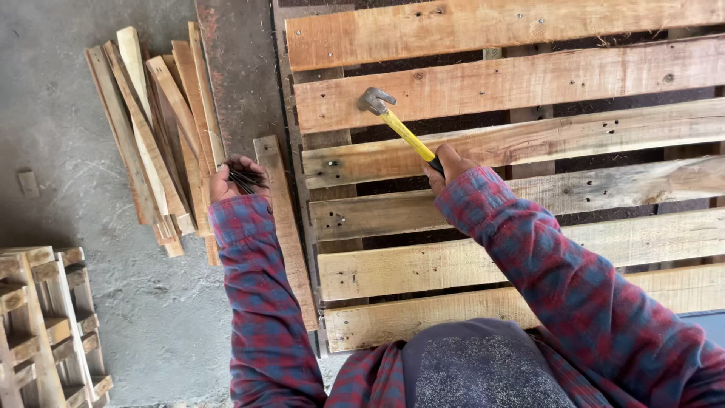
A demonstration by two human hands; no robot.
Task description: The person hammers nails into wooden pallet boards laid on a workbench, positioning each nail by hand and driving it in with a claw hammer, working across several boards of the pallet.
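Observation:
My right hand (447, 165) grips a hammer (396, 123) by its yellow and black handle. The grey metal head rests on the left end of the second plank of a wooden pallet (521, 249). My left hand (232, 181) is closed around a bunch of dark nails (248, 180), held off the pallet's left edge above a loose plank (283, 227). Both arms wear red and blue plaid sleeves.
A pile of loose thin wooden slats (155, 136) lies on the concrete floor to the left. A smaller stacked wooden frame (45, 325) sits at the bottom left. A small wood block (28, 183) lies at the far left.

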